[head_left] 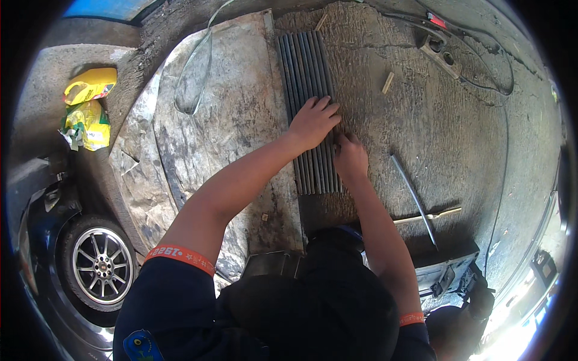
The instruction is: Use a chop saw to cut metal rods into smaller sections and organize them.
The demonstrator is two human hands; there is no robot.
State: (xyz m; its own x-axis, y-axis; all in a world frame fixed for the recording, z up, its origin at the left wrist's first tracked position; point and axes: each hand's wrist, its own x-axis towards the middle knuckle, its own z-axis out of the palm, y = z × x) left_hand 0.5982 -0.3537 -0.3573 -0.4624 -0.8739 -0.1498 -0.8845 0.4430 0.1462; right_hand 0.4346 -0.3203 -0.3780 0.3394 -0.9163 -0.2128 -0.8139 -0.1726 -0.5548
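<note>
A row of dark grey metal rods (306, 66) lies side by side on the work surface in front of me, running away from me. My left hand (315, 122) rests across the rods, palm down, its fingers apart and reaching to the row's right edge. Close by on the right, my right hand (351, 157) is closed at that edge, its curled fingers around the outermost rod. The fingertips are partly hidden. Apart from the row, a single grey rod (412, 195) lies slanted to the right, crossing a thin wooden strip (442, 215).
A stained sheet (235, 90) covers the ground left of the rods, with a looped strap (194, 90) on it. At the far right lies a socket strip (439, 57) with cables. Yellow packages (90, 117) and a car wheel (102, 265) are at left. A metal box (445, 274) stands near right.
</note>
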